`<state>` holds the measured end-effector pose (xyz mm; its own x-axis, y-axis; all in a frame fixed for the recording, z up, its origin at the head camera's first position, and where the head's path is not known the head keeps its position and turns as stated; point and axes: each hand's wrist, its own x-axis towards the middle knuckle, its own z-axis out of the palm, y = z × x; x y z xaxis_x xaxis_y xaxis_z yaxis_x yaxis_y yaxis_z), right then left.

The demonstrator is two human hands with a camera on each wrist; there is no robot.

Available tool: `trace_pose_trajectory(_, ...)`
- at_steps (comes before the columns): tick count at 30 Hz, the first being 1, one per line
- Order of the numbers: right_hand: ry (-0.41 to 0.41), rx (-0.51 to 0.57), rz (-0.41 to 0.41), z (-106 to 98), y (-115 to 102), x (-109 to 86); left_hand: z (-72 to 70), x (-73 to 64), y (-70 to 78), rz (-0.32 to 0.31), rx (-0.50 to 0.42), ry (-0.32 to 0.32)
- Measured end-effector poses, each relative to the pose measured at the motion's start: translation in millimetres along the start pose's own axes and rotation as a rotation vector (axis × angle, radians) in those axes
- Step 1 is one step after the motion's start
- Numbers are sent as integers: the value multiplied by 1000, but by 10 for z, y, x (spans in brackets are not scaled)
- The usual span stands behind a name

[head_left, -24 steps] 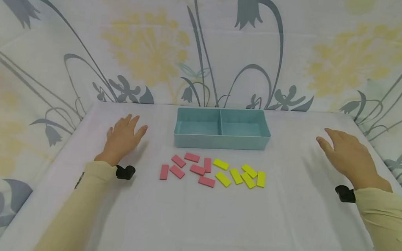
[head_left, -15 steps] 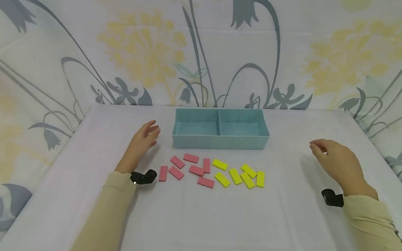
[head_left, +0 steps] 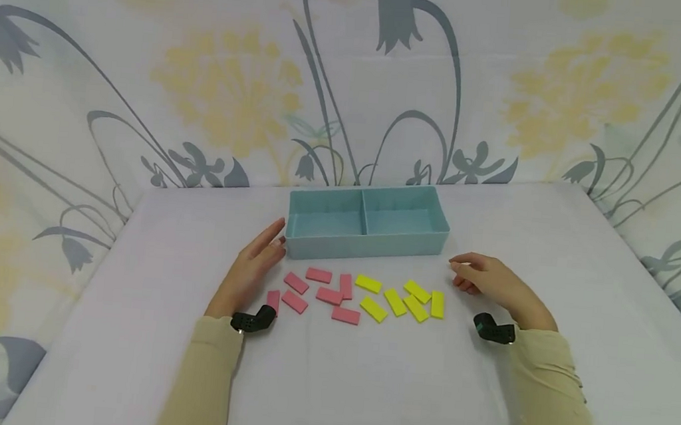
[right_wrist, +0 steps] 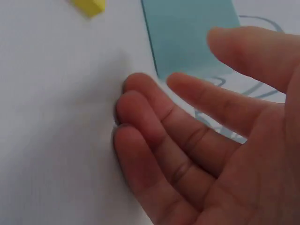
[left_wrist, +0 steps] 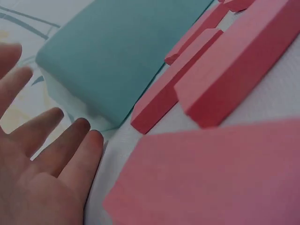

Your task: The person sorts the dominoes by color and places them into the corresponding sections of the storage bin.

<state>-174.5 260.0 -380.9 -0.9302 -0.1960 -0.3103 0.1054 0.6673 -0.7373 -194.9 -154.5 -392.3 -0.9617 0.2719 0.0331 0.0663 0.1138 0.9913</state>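
A light blue box (head_left: 368, 245) with two compartments stands at the back of the table. Several pink blocks (head_left: 346, 316) lie in front of its left half, and several yellow blocks (head_left: 373, 309) lie in front of its right half. My left hand (head_left: 247, 270) is beside the box's left end, fingers extended and holding nothing. In the left wrist view, pink blocks (left_wrist: 234, 61) lie to the right of that hand. My right hand (head_left: 495, 286) hovers near the box's front right corner, fingers loosely bent, with nothing in it. One yellow block (right_wrist: 90, 6) shows near it in the right wrist view.
A white cloth covers the table (head_left: 386, 389). Behind it hangs a flower-patterned fabric (head_left: 217, 96), which also runs along both sides. A black wrist camera (head_left: 254, 319) sits on the left wrist, another black camera (head_left: 493, 328) on the right.
Both hands have moved inward: the left toward the box's left end, the right leftward toward the box and the yellow blocks. The right fingers have bent more. The head view has shifted slightly.
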Motion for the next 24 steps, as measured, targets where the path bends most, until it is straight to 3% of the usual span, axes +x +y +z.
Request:
trace_pose_trajectory(6,-93,-135,-27,84,-97,85,70,-56,-5,48,10,18)
trace_pose_trajectory(8,-133,-124,1,115,-102,116,78,-48,-1,62,12,34)
trace_pose_trajectory(13,-198,-46,93,173,-122,156,83,1,55,85,131,59)
trace_pose_trajectory(17,-216,-43,84,208,-175,155,27,23,66,120,199,67)
trace_pose_trajectory(24,-224,-163,56,262,-281,90,-17,70,-7,178,124,71)
